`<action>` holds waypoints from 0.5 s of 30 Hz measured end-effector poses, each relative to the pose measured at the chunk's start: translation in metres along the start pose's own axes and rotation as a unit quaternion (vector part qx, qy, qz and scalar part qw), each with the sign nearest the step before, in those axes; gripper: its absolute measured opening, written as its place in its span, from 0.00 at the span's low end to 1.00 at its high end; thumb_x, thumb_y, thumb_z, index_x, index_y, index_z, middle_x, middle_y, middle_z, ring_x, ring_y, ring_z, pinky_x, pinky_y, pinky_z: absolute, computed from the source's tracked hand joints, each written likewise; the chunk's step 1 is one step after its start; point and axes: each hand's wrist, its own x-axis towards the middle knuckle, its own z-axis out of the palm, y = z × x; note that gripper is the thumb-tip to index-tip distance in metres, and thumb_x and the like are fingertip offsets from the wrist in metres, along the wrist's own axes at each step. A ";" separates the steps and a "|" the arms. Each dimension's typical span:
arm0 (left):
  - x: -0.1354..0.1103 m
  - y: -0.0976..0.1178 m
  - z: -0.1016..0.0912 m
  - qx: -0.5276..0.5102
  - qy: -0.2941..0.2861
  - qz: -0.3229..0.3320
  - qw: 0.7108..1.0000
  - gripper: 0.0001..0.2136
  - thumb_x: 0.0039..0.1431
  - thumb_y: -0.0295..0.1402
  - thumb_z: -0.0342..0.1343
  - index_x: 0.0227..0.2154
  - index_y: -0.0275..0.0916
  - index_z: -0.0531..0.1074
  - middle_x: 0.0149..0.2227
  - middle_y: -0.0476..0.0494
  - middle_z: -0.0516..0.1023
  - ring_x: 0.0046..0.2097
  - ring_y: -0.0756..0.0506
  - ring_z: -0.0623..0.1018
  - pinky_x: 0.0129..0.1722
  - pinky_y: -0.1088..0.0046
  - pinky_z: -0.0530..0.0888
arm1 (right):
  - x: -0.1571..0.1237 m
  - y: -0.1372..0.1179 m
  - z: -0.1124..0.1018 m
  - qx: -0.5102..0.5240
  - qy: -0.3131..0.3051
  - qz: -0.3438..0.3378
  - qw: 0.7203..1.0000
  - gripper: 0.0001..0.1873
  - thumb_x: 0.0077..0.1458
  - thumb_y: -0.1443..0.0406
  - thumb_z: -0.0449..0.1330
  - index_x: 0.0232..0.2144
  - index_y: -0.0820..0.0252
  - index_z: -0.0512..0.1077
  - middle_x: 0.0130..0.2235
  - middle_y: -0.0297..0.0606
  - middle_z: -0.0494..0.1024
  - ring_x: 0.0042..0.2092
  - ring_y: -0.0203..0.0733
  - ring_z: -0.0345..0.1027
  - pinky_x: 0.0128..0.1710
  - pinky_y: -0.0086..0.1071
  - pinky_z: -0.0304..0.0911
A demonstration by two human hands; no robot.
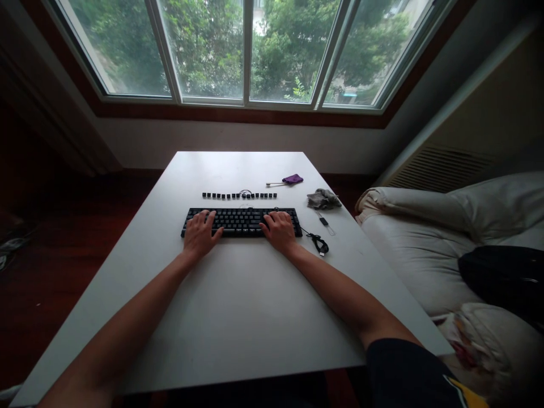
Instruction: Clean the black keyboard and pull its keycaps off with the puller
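A black keyboard (240,222) lies flat across the middle of the white table. My left hand (200,232) rests on its left end, fingers spread over the keys and thumb pointing right. On the right end lies my right hand (279,230), its fingers also apart, with the thumb reaching left. Neither hand grips anything. Behind the keyboard stands a row of several loose black keycaps (233,196). A coiled black USB cable (319,245) sits just right of my right hand. The keys beneath both hands are hidden.
Right of the keyboard lie a keycap puller (324,221) with wire loops and a crumpled grey cloth (323,199). Farther back are a purple cloth (293,179) and a thin stick (275,184). A pale sofa (408,249) stands beside the white table (238,317).
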 end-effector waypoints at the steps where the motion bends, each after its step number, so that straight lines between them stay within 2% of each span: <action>1: -0.002 -0.007 -0.002 0.008 0.003 -0.010 1.000 0.25 0.65 0.46 0.51 0.61 0.41 0.67 0.61 0.32 0.69 0.60 0.30 0.68 0.58 0.49 0.65 | 0.000 0.001 0.000 0.001 0.006 -0.004 1.000 0.18 0.68 0.54 0.53 0.53 0.55 0.73 0.53 0.48 0.72 0.55 0.58 0.60 0.60 0.51 0.51; 4: -0.006 -0.022 -0.003 0.016 0.007 -0.018 1.000 0.19 0.65 0.44 0.50 0.54 0.42 0.71 0.56 0.34 0.73 0.56 0.31 0.71 0.54 0.51 0.67 | 0.001 0.003 0.003 0.005 0.024 -0.014 1.000 0.18 0.69 0.53 0.51 0.52 0.54 0.73 0.53 0.48 0.72 0.54 0.58 0.60 0.60 0.51 0.51; 8: -0.003 -0.026 0.003 0.013 0.016 -0.027 0.999 0.15 0.65 0.42 0.50 0.49 0.41 0.73 0.51 0.35 0.75 0.53 0.32 0.72 0.51 0.52 0.68 | 0.003 0.004 0.005 0.012 0.032 -0.016 0.999 0.18 0.68 0.54 0.52 0.52 0.54 0.74 0.51 0.47 0.73 0.54 0.57 0.61 0.59 0.52 0.52; 11: 0.001 -0.026 0.006 0.006 0.027 -0.026 0.999 0.14 0.66 0.41 0.49 0.47 0.41 0.74 0.52 0.35 0.75 0.53 0.32 0.72 0.51 0.52 0.68 | 0.007 0.009 0.005 0.024 0.048 -0.007 0.999 0.18 0.68 0.54 0.53 0.51 0.53 0.74 0.50 0.47 0.74 0.53 0.57 0.62 0.58 0.51 0.53; 15: 0.004 -0.031 0.004 -0.011 0.027 -0.022 0.999 0.13 0.66 0.40 0.49 0.45 0.42 0.75 0.52 0.36 0.75 0.53 0.33 0.72 0.52 0.52 0.68 | 0.024 0.028 0.003 0.047 0.049 0.023 0.997 0.15 0.68 0.56 0.52 0.44 0.55 0.76 0.44 0.45 0.76 0.48 0.53 0.66 0.53 0.46 0.58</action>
